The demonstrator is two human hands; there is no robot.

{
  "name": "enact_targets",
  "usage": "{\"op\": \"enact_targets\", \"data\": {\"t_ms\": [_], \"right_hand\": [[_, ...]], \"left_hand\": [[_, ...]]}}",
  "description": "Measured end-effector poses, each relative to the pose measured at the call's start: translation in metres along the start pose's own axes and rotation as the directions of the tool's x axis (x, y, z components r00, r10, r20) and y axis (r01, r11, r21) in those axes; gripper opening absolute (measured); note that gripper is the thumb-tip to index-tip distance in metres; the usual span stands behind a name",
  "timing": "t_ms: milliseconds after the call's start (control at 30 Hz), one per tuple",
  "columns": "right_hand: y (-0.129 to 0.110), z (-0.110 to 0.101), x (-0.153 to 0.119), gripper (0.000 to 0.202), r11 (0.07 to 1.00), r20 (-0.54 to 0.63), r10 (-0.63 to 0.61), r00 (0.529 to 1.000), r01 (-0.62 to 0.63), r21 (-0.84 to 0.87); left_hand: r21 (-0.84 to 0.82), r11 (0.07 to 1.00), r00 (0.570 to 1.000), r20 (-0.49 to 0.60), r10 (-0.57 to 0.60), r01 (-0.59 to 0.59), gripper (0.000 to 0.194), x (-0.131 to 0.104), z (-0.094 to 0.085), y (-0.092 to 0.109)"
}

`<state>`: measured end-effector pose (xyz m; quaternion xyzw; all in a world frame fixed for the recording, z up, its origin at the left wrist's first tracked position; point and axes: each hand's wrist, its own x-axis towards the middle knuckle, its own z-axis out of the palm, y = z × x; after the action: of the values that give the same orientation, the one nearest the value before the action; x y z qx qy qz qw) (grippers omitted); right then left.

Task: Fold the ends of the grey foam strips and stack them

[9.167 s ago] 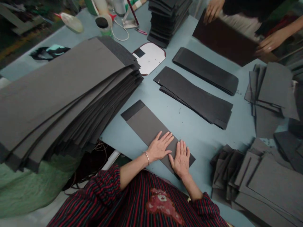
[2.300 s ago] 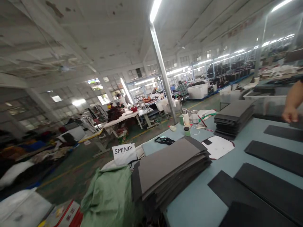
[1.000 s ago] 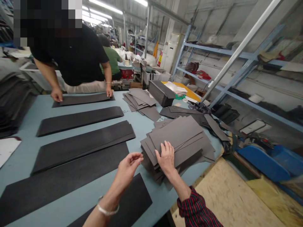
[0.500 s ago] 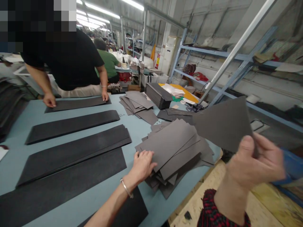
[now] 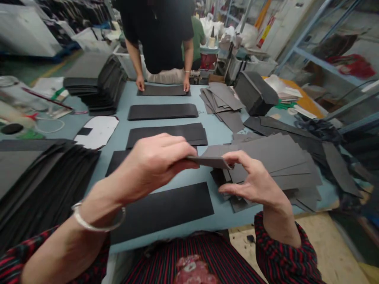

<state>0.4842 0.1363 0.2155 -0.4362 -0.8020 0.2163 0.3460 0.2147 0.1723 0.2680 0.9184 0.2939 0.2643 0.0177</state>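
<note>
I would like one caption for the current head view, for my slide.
Thin grey sheet in the left hand, its other end at the right hand, above a blue table.

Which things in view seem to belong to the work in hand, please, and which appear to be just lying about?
Likely part of the work:
gray sheet, pinched in the left hand, the right hand at its edge
pile of gray sheets
nearest dark strip

Probably just lying about:
white panel
dark scrap below the table
</note>
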Motion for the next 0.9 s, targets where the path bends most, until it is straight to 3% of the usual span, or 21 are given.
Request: {"op": "enact_targets", "data": {"t_ms": [67, 100, 133, 200, 267, 300, 367, 433, 500, 567, 800, 900], "right_hand": [[0.022, 0.015, 0.005, 0.030, 0.995, 0.229, 0.095, 0.969, -0.090, -0.033], [0.035, 0.024, 0.006, 0.022, 0.988, 0.311, 0.152, 0.938, -0.149, -0.032], [0.048, 0.035, 0.004, 0.017, 0.975, 0.380, 0.204, 0.902, -0.220, 0.000], [0.073, 0.061, -0.003, 0.020, 0.911, 0.536, 0.270, 0.800, -0.393, 0.128], [0.094, 0.091, -0.018, 0.027, 0.772, 0.665, 0.282, 0.692, -0.575, 0.270], [0.103, 0.107, -0.028, 0.032, 0.676, 0.687, 0.293, 0.665, -0.652, 0.343], [0.114, 0.138, -0.051, 0.039, 0.454, 0.632, 0.387, 0.672, -0.735, 0.503], [0.118, 0.166, -0.073, 0.040, 0.254, 0.519, 0.539, 0.664, -0.715, 0.651], [0.115, 0.187, -0.091, 0.039, 0.135, 0.440, 0.656, 0.613, -0.669, 0.730], [0.110, 0.200, -0.102, 0.039, 0.107, 0.408, 0.702, 0.584, -0.652, 0.751], [0.092, 0.218, -0.108, 0.042, 0.276, 0.398, 0.728, 0.559, -0.769, 0.577], [0.084, 0.223, -0.110, 0.043, 0.310, 0.396, 0.704, 0.590, -0.756, 0.576]], "left_hand": [[-0.078, 0.960, 0.959, -0.076, -0.273, 0.267, 0.017, -0.051, -0.023, -0.028], [-0.140, 0.897, 0.889, -0.134, -0.437, 0.420, 0.020, -0.079, -0.031, -0.042], [-0.260, 0.770, 0.751, -0.190, -0.632, 0.582, 0.024, -0.107, -0.035, -0.055], [-0.474, 0.507, 0.528, -0.100, -0.843, 0.720, 0.032, -0.160, -0.032, -0.076], [-0.612, 0.224, 0.324, 0.056, -0.944, 0.759, 0.033, -0.207, -0.016, -0.086], [-0.636, 0.107, 0.231, 0.116, -0.966, 0.764, 0.032, -0.226, -0.004, -0.086], [-0.634, -0.087, 0.061, 0.209, -0.976, 0.769, 0.036, -0.259, 0.020, -0.080], [-0.602, -0.245, -0.054, 0.317, -0.947, 0.760, 0.048, -0.287, 0.043, -0.072], [-0.586, -0.378, -0.129, 0.421, -0.898, 0.716, 0.058, -0.310, 0.063, -0.064], [-0.590, -0.484, -0.173, 0.504, -0.846, 0.646, 0.061, -0.330, 0.078, -0.060], [-0.554, -0.657, -0.219, 0.655, -0.723, 0.512, 0.065, -0.368, 0.101, -0.067], [-0.555, -0.672, -0.218, 0.668, -0.712, 0.491, 0.066, -0.375, 0.100, -0.073]]}}
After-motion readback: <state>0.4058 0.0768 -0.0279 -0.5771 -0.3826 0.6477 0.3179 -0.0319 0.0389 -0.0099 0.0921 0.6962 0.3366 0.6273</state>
